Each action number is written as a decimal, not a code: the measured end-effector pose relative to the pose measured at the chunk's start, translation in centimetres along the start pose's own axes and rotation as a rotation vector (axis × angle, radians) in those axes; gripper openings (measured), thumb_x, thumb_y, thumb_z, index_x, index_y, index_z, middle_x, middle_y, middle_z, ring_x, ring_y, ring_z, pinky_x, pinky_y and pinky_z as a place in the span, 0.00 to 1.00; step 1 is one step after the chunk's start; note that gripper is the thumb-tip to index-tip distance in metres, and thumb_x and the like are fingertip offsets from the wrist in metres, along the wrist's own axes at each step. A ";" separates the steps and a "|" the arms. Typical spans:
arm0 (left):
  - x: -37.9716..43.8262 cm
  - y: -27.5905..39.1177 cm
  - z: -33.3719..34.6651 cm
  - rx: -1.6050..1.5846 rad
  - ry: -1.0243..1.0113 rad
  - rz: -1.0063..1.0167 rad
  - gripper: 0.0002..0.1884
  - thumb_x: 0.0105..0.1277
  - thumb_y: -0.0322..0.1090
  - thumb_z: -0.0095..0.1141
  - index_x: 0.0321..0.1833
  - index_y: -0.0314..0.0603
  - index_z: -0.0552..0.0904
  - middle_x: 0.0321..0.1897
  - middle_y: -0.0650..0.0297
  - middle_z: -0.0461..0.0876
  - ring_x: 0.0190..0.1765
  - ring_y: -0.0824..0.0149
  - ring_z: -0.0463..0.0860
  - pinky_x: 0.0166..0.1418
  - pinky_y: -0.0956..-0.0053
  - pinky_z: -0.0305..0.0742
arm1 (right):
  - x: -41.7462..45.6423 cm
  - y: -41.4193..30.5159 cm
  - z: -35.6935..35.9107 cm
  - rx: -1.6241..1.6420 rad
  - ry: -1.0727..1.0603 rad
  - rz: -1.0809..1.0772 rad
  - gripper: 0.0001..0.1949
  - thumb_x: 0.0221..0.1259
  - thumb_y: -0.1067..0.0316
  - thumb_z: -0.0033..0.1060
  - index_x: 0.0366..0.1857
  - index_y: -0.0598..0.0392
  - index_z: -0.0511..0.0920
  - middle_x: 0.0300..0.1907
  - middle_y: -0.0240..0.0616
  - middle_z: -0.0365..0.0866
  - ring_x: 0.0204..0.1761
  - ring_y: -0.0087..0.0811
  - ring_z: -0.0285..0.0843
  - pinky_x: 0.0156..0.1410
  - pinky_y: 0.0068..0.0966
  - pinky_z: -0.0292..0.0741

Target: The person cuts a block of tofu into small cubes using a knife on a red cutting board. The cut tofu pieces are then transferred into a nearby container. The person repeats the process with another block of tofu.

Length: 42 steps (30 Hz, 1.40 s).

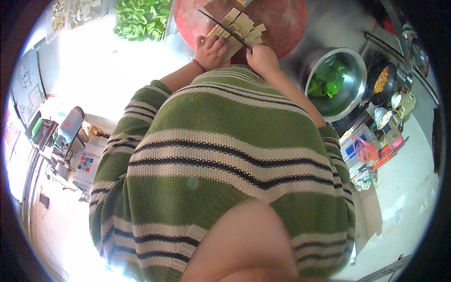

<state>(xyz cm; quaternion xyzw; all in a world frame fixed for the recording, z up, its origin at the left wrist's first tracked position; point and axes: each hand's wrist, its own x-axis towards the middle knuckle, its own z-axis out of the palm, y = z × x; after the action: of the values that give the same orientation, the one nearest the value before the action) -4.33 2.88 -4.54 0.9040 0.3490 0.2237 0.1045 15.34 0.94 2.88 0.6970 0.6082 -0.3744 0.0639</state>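
Observation:
A round red cutting board [287, 28] lies at the top of the view. On it are pale cut pieces [243, 25] that look like firm tofu. My right hand [263, 59] grips a knife [224, 28] by its handle; the thin dark blade slants up and leftward across the pieces. On the near side of the blade, my left hand [212, 53] holds down a pale tofu-like slab [233, 48] with curled fingers. The cut pieces sit in short rows beyond the blade. From this angle the exact contact of the cutting edge is hidden.
Left of the board, a clear tub holds chopped green peppers [141, 19], beside tubs of pale pieces [82, 12]. Rightward stand a steel bowl [356, 102] with green pieces inside and a dark wok [391, 79] with yellowish food. A red plastic bag [366, 151] lies lower right.

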 end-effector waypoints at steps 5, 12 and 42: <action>-0.8 -0.1 0.6 0.011 0.013 0.015 0.28 0.41 0.54 0.61 0.48 0.51 0.79 0.51 0.65 0.73 0.56 0.63 0.70 0.48 0.49 0.62 | -3.3 0.8 -1.8 0.114 0.114 -0.055 0.13 0.59 0.59 0.50 0.43 0.49 0.80 0.35 0.47 0.81 0.38 0.49 0.79 0.43 0.43 0.75; -0.6 0.0 0.8 0.014 -0.013 -0.001 0.28 0.41 0.54 0.61 0.46 0.50 0.80 0.51 0.65 0.74 0.56 0.62 0.71 0.49 0.48 0.62 | -5.5 1.2 -2.7 0.018 0.030 0.001 0.13 0.58 0.60 0.50 0.42 0.50 0.80 0.33 0.48 0.81 0.36 0.50 0.79 0.41 0.43 0.74; -0.6 -0.3 0.6 0.019 0.004 0.035 0.26 0.41 0.54 0.61 0.42 0.50 0.81 0.52 0.64 0.74 0.57 0.60 0.70 0.48 0.50 0.61 | -4.8 0.7 -3.8 0.032 0.007 -0.029 0.12 0.59 0.60 0.51 0.37 0.56 0.80 0.30 0.52 0.80 0.34 0.54 0.77 0.41 0.45 0.73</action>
<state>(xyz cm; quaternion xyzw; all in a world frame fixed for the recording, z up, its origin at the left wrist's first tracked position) -4.64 2.66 -5.43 0.9105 0.3355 0.2241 0.0910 17.74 -1.02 8.17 0.6906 0.6123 -0.3822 0.0452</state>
